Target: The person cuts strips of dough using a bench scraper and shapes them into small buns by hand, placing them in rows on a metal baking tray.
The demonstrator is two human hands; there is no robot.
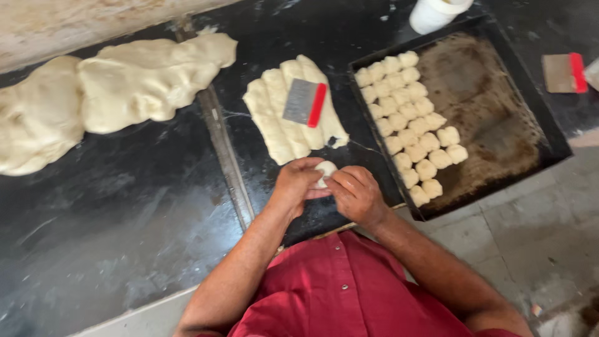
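My left hand (296, 183) and my right hand (357, 193) are pressed together around one small piece of pale dough (326, 168) just above the black worktop. Right behind them lies a flat slab of dough scored into strips (274, 118). A metal scraper with a red handle (305, 103) rests on top of that slab. To the right stands a dark baking tray (499, 118) with several small dough balls (409, 118) set in rows along its left side.
A large mass of raw dough (106, 87) sprawls across the far left of the black worktop (125, 218). A white cup (433, 12) stands behind the tray. A second red-handled scraper (564, 73) lies at the far right. Grey floor shows at lower right.
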